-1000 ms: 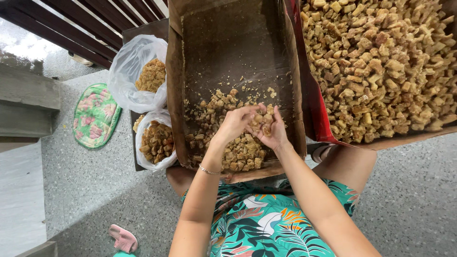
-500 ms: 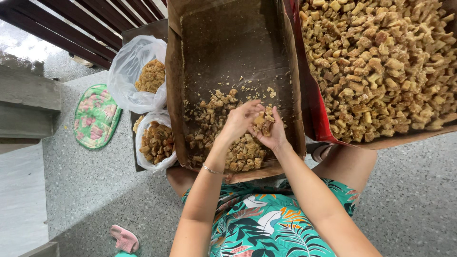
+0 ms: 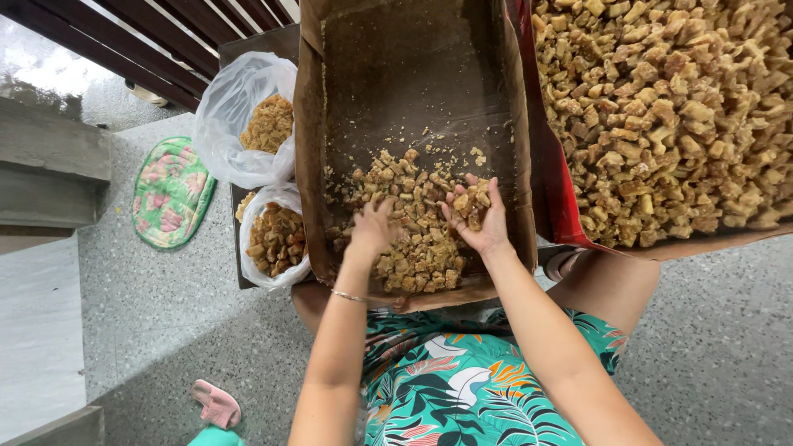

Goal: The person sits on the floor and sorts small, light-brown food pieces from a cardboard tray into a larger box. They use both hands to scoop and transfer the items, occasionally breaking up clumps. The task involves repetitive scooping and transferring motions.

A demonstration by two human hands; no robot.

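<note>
— Speckled grey floor point(image 3: 727, 347) is spreading out under everything, with dark wooden slats point(image 3: 165, 33) running across the far left corner. What are the hands doing?

— Both are working inside a brown cardboard box point(image 3: 312, 149). A heap of golden-brown chunks point(image 3: 413, 239) is lying against the box's near edge. The left hand point(image 3: 373, 230) is pressing palm-down into that heap, fingers curled among the pieces, though I cannot tell whether it is actually gripping any.

— And the right?

— The right hand point(image 3: 477, 219) is turning palm-up just beside it, fingers cupping loosely around a small pile of chunks, holding them above the heap.

— What's sitting around the box?

— Along its left edge, two clear plastic bags: the farther bag point(image 3: 223, 124) and the nearer bag point(image 3: 256, 206), each holding the same chunks. Touching the box's right edge, a red-walled tray point(image 3: 545, 157) is brimming with many more pieces. Well apart on the left, a green floral mat point(image 3: 169, 194) is lying flat, and a pink slipper point(image 3: 216, 403) is showing near the bottom.
</note>
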